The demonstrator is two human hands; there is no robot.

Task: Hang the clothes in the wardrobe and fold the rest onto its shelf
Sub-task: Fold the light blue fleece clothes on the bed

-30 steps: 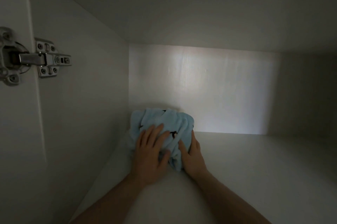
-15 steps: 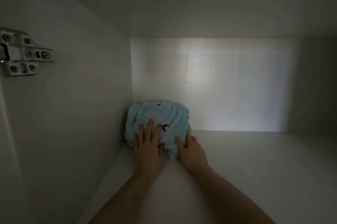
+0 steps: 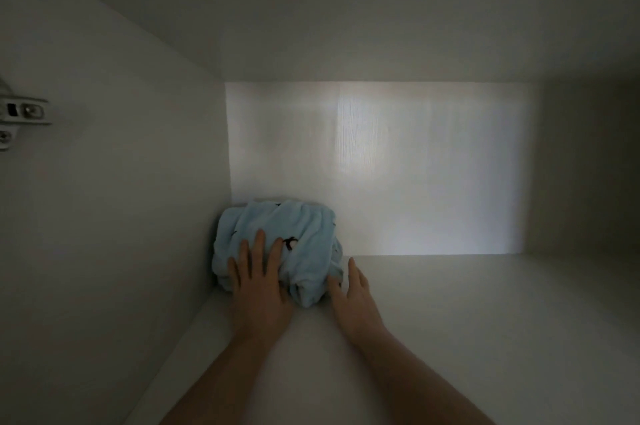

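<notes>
Low in the left half of the frame, a folded light blue garment [image 3: 277, 244] sits on the white shelf [image 3: 450, 320] of the wardrobe, pushed into the back left corner where the left side panel [image 3: 121, 216] meets the back panel [image 3: 381, 165]. The fabric looks soft and bunched, with a few small dark marks printed on it; what they depict is too small to tell.

The left hand [image 3: 258, 282] lies flat on the front of the bundle, fingers straight and slightly spread, pressing on the cloth rather than gripping it. The right hand [image 3: 349, 293] is just beside the bundle's lower right edge, fingers straight and relaxed, its thumb side touching the fabric while the rest of the hand rests near the shelf surface. Neither hand is curled round anything. Both bare forearms reach up from the bottom centre of the frame.

The back panel is brightly lit in the middle, with a pale vertical streak of light, while the shelf's right part and the right wall fall into shadow. At the far left edge, about a third of the way down, part of a metal door hinge [image 3: 20, 116] with screws is fixed to the side panel
</notes>
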